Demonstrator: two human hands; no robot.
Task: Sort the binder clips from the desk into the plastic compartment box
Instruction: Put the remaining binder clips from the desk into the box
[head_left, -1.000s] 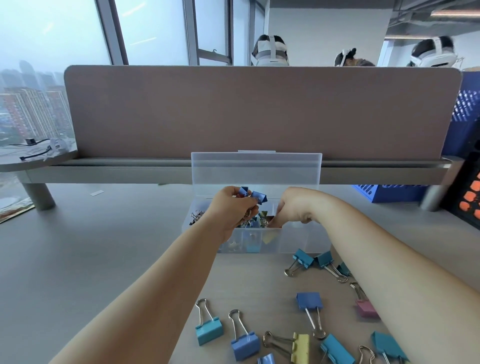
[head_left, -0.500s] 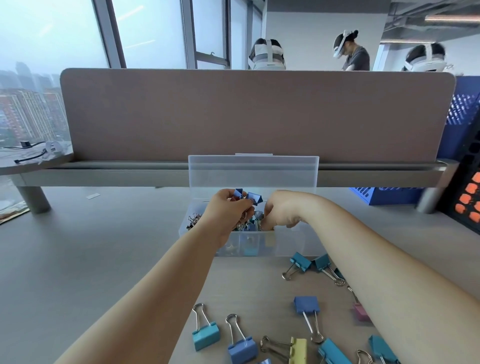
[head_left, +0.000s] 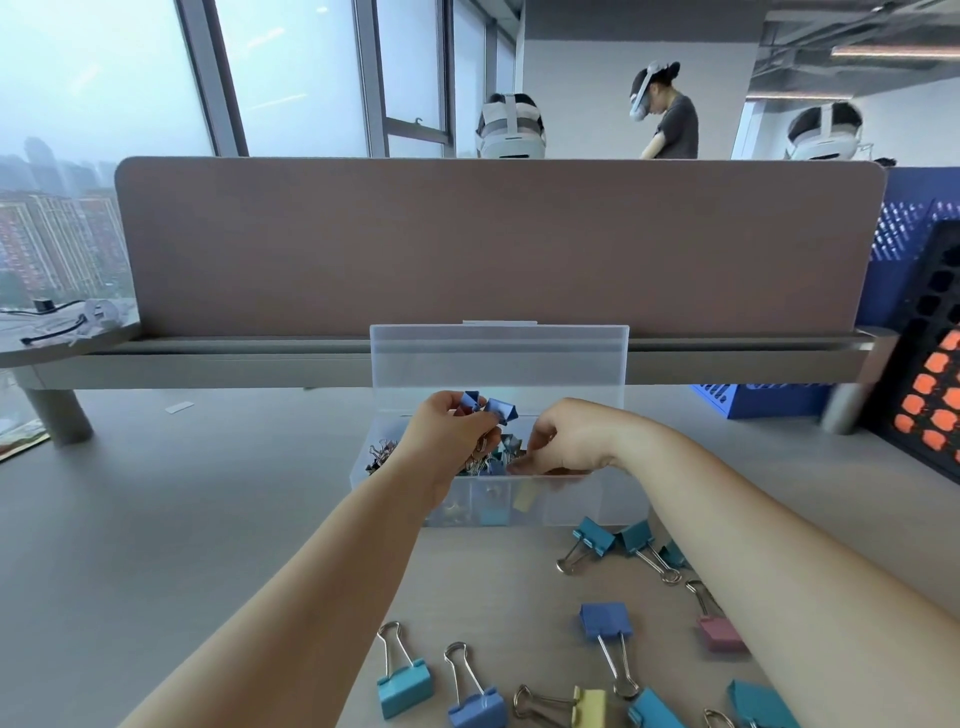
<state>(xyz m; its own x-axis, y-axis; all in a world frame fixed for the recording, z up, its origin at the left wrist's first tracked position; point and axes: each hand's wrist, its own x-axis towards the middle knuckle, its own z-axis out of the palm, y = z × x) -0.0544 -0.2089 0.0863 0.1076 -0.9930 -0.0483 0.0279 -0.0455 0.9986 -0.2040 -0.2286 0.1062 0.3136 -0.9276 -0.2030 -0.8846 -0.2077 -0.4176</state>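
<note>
2 hands met over the clear plastic compartment box (head_left: 597, 499), which sat at the far middle of the desk (head_left: 156, 545) with its lid (head_left: 498, 358) standing upright. At left, the left hand (head_left: 449, 434) gripped what looked like 2 small blue binder clips (head_left: 491, 408), fingers curled around them. It held them just above the box's left compartments, where small clips already lay heaped. To its right, the right hand (head_left: 566, 444) dipped over the near rim with fingers curled downward; whether it pinched anything could not be told.

The step in hand looked like dropping the small blue clips into their compartment. The next move probably called for loosening the left fingers over the correct cell, low enough that nothing bounced across a divider. About 10 larger clips waited on the near desk, among them a teal clip (head_left: 405, 686), a yellow clip (head_left: 589, 706) and a pink clip (head_left: 719, 631).

Open room lay to the left. The upright lid blocked the far side, and blue crates (head_left: 753, 402) crowded the far right.
</note>
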